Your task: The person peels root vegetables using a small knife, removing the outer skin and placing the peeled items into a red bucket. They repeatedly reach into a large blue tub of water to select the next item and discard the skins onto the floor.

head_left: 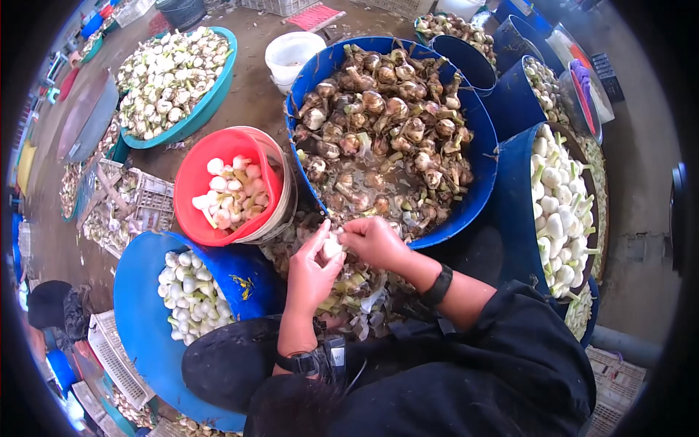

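My left hand (312, 273) holds a whitish garlic bulb (331, 247) between thumb and fingers, just outside the near rim of a blue tub. The fingertips of my right hand (373, 240) pinch at the top right of the same bulb. Brown, unpeeled garlic bulbs (396, 109) fill much of the blue tub (489, 180), with murky water among them. Left of my hands, a red bucket (188, 180) contains pale garlic bulbs (235, 185) with short stems. Peeled skins and leaf scraps (366, 297) are piled below my hands.
A tilted blue barrel (136, 328) with white garlic lies at lower left; another blue barrel (513, 164) of garlic stands right. A teal basin (213, 109), a white bucket (295, 49) and a plastic crate (155, 199) are around. Someone with dark hair (49, 303) is at far left.
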Motion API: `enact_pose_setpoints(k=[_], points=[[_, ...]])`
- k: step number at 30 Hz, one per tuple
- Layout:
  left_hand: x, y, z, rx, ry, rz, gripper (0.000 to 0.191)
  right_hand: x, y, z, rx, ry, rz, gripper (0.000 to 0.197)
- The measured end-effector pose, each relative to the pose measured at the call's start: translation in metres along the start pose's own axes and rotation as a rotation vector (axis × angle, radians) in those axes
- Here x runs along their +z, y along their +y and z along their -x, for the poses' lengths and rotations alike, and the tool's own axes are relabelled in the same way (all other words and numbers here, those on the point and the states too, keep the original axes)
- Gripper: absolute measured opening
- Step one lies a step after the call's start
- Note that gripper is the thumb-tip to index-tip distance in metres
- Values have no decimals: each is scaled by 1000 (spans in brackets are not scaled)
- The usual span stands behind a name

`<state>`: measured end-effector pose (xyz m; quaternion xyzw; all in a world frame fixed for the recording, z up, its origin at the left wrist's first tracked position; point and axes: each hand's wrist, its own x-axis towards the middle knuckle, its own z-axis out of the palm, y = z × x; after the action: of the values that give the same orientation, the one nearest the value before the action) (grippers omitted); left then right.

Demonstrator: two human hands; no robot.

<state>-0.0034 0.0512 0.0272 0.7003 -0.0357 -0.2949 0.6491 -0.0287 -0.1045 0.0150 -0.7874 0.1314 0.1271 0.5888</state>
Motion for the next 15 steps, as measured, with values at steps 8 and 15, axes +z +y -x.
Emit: enact_pose_setpoints(k=[8, 15], points=[[4, -2, -6, 746, 210, -811, 35, -1, -9, -7, 330, -137, -820, 13], [-28, -11, -14, -289, 478, 923, 26, -20, 1, 43, -132, -89, -725, 18]])
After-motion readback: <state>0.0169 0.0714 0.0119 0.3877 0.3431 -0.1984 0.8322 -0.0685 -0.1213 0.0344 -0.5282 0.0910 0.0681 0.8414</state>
